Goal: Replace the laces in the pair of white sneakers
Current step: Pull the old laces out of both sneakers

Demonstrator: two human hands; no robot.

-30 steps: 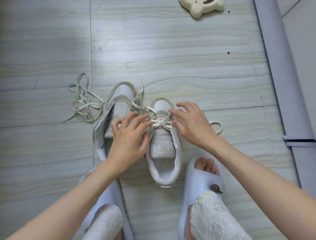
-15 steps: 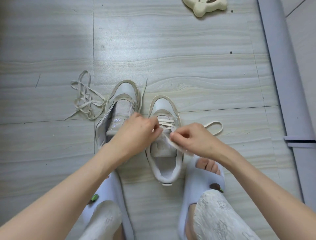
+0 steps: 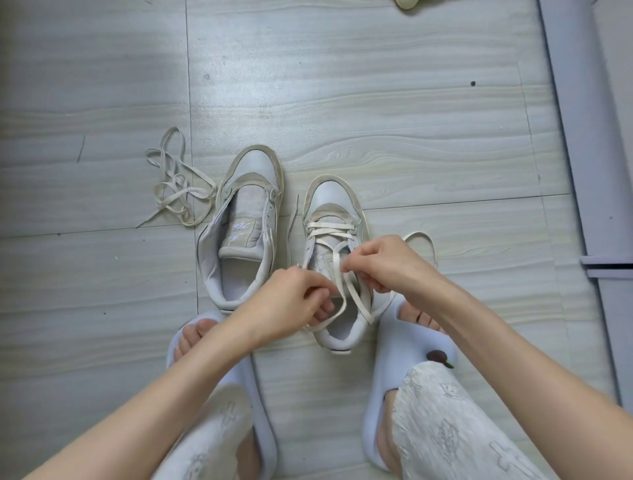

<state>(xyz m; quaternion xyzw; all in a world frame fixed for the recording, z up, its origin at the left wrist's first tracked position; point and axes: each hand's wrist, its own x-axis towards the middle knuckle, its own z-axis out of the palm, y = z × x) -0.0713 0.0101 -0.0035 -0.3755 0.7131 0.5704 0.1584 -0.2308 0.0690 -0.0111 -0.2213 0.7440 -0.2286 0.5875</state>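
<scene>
Two worn white leather sneakers with beige suede trim stand side by side on the pale grey wood-grain tiled floor (image 3: pixel 376 113), toes pointing away from the person. The left sneaker (image 3: pixel 245 226) has no lace, and its padded grey tongue lies open in the throat. The right sneaker (image 3: pixel 337 253) carries a flat cream shoelace (image 3: pixel 330 230) crossed through its lowest eyelets near the toe.

The left hand (image 3: pixel 291 305) hovers over the heel end of the right sneaker with its fingers (image 3: pixel 322 294) curled, pinching one free strand of the cream shoelace, which bends below the hand and trails across the shoe's opening. The right hand (image 3: pixel 383 262) sits just beside it over the shoe's right side, its fingers also curled and pinching another strand near the middle eyelets. A loop of the same lace arches out on the floor just right of the right hand.

A loose tangled pile of cream shoelace (image 3: pixel 178 185) lies on the floor just left of the left sneaker's toe.

The person's feet, in pale blue foam slides (image 3: pixel 404 346), rest near the sneakers' heels, with patterned white trouser legs (image 3: pixel 452 421) above them. A cream-coloured object (image 3: pixel 406 4) is cut off by the top edge, and a grey strip (image 3: pixel 568 102) runs along the floor's right side.
</scene>
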